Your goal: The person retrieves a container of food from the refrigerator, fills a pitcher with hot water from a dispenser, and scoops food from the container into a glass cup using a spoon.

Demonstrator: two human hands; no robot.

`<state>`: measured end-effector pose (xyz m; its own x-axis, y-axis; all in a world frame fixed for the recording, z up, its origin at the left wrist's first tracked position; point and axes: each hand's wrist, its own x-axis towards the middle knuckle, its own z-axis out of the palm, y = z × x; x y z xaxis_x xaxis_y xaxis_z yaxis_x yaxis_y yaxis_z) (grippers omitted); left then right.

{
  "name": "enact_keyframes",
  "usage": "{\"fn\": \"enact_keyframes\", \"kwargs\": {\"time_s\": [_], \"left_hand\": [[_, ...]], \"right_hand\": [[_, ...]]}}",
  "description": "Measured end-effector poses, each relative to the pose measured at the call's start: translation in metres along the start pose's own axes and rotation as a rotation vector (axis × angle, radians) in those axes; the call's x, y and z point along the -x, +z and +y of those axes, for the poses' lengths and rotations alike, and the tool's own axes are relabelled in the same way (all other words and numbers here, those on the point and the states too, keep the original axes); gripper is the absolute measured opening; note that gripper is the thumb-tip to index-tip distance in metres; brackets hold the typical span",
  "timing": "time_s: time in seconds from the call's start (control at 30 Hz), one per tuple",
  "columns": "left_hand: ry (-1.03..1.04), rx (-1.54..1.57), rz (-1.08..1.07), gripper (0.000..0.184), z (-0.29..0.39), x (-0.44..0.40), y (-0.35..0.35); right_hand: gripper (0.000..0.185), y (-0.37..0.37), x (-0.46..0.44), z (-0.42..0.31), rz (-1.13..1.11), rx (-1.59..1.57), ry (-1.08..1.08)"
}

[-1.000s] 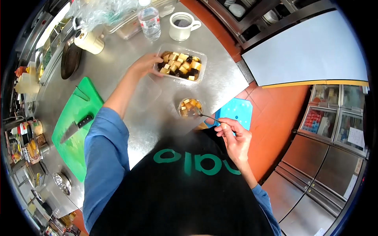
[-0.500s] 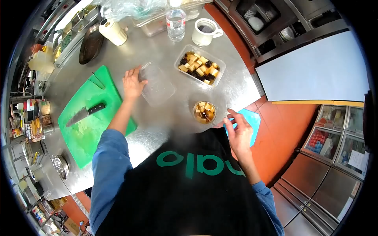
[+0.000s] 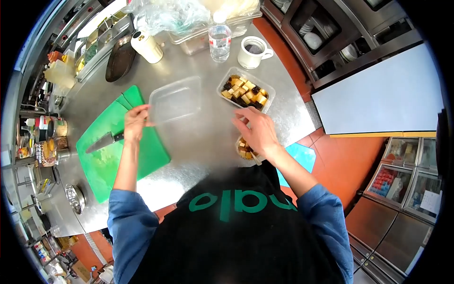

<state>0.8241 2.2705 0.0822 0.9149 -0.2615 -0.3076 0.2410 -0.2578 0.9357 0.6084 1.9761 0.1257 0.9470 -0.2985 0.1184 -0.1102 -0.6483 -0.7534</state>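
My left hand (image 3: 136, 123) pinches the near-left corner of a clear plastic lid (image 3: 176, 100), which is tilted above the steel table. My right hand (image 3: 257, 128) is empty, its fingers slightly curled and apart. It hovers at the near edge of a clear plastic container (image 3: 271, 90) that holds pale yellow cubes and dark pieces in brown liquid. Partly hidden under this hand is a small clear bowl (image 3: 241, 152) with similar cubes and a spoon (image 3: 256, 159).
A green cutting board (image 3: 101, 173) with a knife (image 3: 101, 142) lies on the left. Along the back are a dark elongated pan (image 3: 119, 59), a cream bottle (image 3: 147, 47), a water bottle (image 3: 219, 45) and a white mug (image 3: 250, 57). A metal bowl (image 3: 74, 199) stands at the left edge.
My left hand has taken hold of the lid and lifted it, moving left and nearer. My right hand has moved left and away from my body, from beside the small bowl to the container.
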Motion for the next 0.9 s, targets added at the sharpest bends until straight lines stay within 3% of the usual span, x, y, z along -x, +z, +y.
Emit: {"fn": "enact_keyframes", "kwargs": {"time_s": [0.03,0.13,0.27,0.33,0.43,0.5,0.57,0.6,0.77,0.9], "left_hand": [[0.015,0.058,0.014,0.022,0.019,0.006,0.002],[0.272,-0.006,0.050,0.023,0.067,0.020,0.042],[0.691,-0.170,0.172,0.024,0.106,0.023,0.123],[0.859,-0.329,0.253,0.024,0.113,0.015,0.156],[0.862,-0.250,0.183,0.022,0.119,0.013,0.200],[0.984,-0.209,0.157,0.022,0.111,0.001,0.225],[1.074,-0.237,0.092,0.017,0.111,-0.010,0.235],[0.998,-0.225,0.011,0.018,0.105,-0.017,0.238],[0.473,-0.089,-0.223,0.029,0.052,-0.041,0.237],[0.511,-0.162,-0.212,0.032,0.009,-0.048,0.220]], "right_hand": [[0.024,0.003,-0.011,0.006,-0.042,-0.064,-0.014],[0.032,-0.008,-0.043,-0.009,-0.186,-0.552,0.291],[0.051,-0.064,-0.057,-0.013,0.039,-0.729,0.342],[0.045,-0.093,-0.049,-0.015,0.135,-0.859,0.241],[0.029,-0.106,-0.032,0.009,0.222,-0.598,0.193],[0.023,-0.108,-0.023,0.019,0.224,-0.441,0.271],[0.026,-0.102,-0.022,0.055,0.349,0.007,-0.095],[0.029,-0.097,-0.022,0.067,0.403,0.229,-0.279],[0.053,-0.041,0.003,0.108,0.194,0.434,-0.182],[0.062,-0.021,0.016,0.101,0.071,0.360,-0.118]]}}
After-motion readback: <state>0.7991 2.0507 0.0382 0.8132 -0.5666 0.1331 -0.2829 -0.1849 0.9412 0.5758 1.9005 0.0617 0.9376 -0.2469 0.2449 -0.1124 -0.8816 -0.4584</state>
